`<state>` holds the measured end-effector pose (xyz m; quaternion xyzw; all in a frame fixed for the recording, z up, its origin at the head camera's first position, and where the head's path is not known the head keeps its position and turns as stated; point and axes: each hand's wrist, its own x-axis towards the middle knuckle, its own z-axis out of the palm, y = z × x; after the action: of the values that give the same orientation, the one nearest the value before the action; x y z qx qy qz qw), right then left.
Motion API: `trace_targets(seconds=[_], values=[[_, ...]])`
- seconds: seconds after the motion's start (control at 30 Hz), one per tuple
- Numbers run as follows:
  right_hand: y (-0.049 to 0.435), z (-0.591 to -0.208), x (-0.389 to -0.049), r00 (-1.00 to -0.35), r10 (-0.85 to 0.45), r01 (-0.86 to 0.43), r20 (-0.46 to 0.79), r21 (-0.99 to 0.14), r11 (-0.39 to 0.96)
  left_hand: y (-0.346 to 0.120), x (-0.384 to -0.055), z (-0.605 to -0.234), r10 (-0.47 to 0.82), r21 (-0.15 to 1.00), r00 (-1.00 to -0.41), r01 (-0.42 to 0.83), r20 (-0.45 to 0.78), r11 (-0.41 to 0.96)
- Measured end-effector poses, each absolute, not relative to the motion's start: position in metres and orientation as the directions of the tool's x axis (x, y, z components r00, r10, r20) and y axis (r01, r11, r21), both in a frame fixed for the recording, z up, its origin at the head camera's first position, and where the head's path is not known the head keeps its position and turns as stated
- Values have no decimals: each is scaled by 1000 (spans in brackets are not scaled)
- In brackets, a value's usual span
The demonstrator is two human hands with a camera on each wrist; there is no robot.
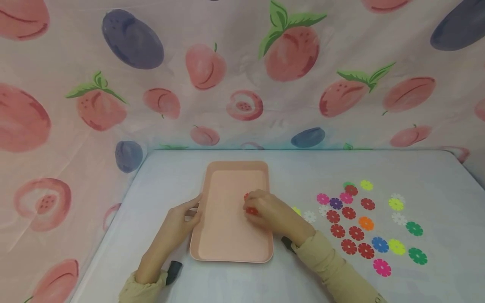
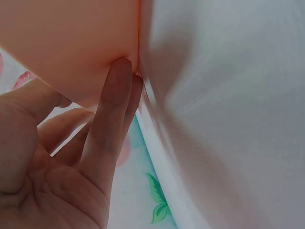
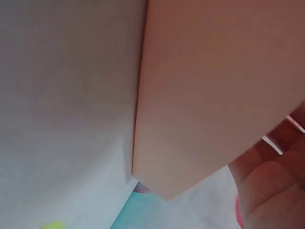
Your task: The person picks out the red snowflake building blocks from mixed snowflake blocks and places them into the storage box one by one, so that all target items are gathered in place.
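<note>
A shallow pink tray (image 1: 227,256) lies lengthwise on the table. My left hand (image 1: 178,225) is at its left rim; its fairly straight fingers touch the outer wall, as the left wrist view also shows. Over the tray's right half is my right hand (image 1: 269,212), fingers curled around a red notched plastic disc (image 1: 251,210). More red shows by the fingertips; how many discs are held is hidden. In the right wrist view, the tray's outer wall (image 3: 200,95) covers the fingertips and discs. Several similar red discs (image 1: 348,247) lie on the table to the right.
Among them are a blue disc (image 1: 380,244), an orange disc (image 1: 366,223), a purple disc (image 1: 335,203), plus pink, yellow, white and green ones, some overlapping. A fruit-patterned cloth (image 1: 242,63) rises behind the table (image 1: 151,235) and along its left side.
</note>
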<state>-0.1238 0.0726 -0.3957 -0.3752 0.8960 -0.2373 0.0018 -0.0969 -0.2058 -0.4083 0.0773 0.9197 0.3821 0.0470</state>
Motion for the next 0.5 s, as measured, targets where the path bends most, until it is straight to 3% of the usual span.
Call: trace_targets(seconds=[0.5], values=[[62, -403, -130, -686, -699, -710, 202, -398, 581, -206, -97, -409, 172, 714, -984, 93, -38, 694]])
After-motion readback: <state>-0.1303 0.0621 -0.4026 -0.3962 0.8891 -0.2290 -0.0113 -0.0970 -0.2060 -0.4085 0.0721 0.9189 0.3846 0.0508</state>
